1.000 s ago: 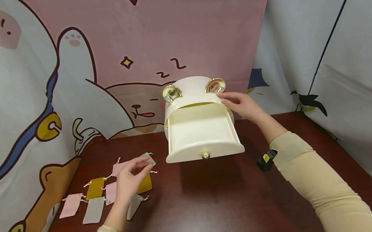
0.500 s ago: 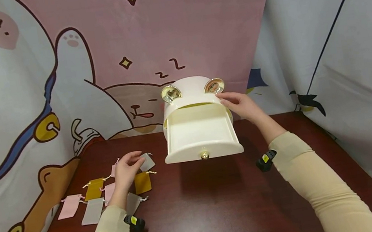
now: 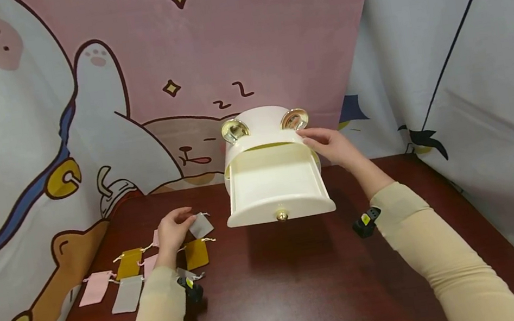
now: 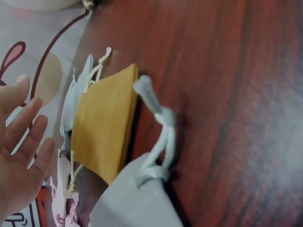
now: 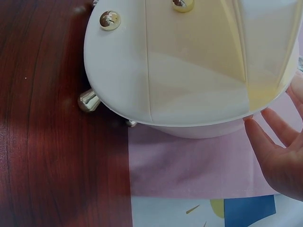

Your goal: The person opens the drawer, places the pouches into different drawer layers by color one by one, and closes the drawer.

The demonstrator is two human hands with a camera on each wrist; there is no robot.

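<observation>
Near the tabletop's (image 3: 286, 299) back edge, the box's (image 3: 263, 122) drawer (image 3: 275, 180) is already sticking out; 8 bags (image 3: 197, 254) are lying outside, toward the left edge. The left hand (image 3: 172, 234) is hanging half spread, holding nothing, by 1 gray bag (image 3: 202, 226); the loose right hand (image 3: 332, 148) is touching the box.

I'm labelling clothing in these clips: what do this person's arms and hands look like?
A plain, pale yellow left sleeve and a matching right sleeve stop short of the left hand and right hand. Both hands are ungloved. At each cuff sits a small black device with a yellow patch.
</observation>
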